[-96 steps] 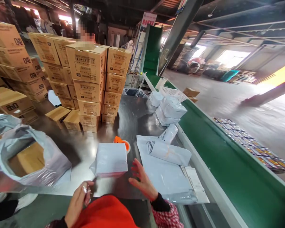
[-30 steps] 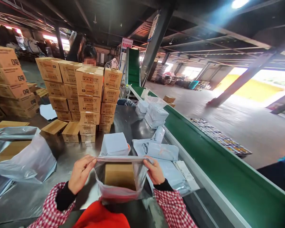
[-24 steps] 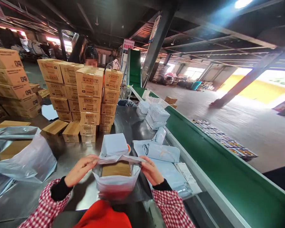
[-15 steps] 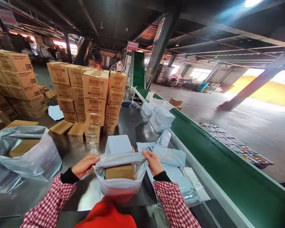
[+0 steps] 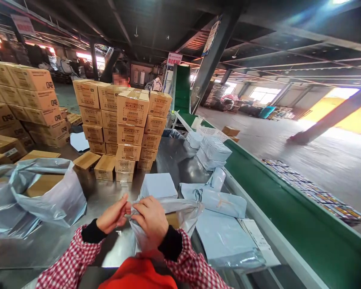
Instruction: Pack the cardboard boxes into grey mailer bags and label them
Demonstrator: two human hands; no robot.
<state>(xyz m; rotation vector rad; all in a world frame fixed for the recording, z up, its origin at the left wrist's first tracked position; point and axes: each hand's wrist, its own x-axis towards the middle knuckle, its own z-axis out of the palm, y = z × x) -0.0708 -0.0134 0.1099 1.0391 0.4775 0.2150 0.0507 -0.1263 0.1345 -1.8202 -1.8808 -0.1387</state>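
A grey-white plastic mailing bag (image 5: 185, 212) stands before me on the metal table, with a brown cardboard box (image 5: 172, 220) partly showing in its mouth. My right hand (image 5: 152, 220) has reached across to the bag's upper left corner, fingers closed on the plastic edge. Just left of it, my left hand (image 5: 116, 214) is closed with thumb and fingers together. Whether it pinches the bag's edge or something small, I cannot tell. Behind the bag sits a white wrapped package (image 5: 158, 185). Flat mailing bags (image 5: 225, 237) lie to the right.
Stacked cardboard boxes (image 5: 132, 112) rise at the table's far side, with a person (image 5: 120, 76) behind them. Open bags with boxes inside, one a plastic bag (image 5: 69, 196), stand left. A green conveyor belt (image 5: 276, 204) runs along the right. Wrapped packages (image 5: 213, 148) lie beside it.
My right hand has let go of the bag's right corner and moved left to its left corner. The bag's mouth has slackened and the view has turned slightly left.
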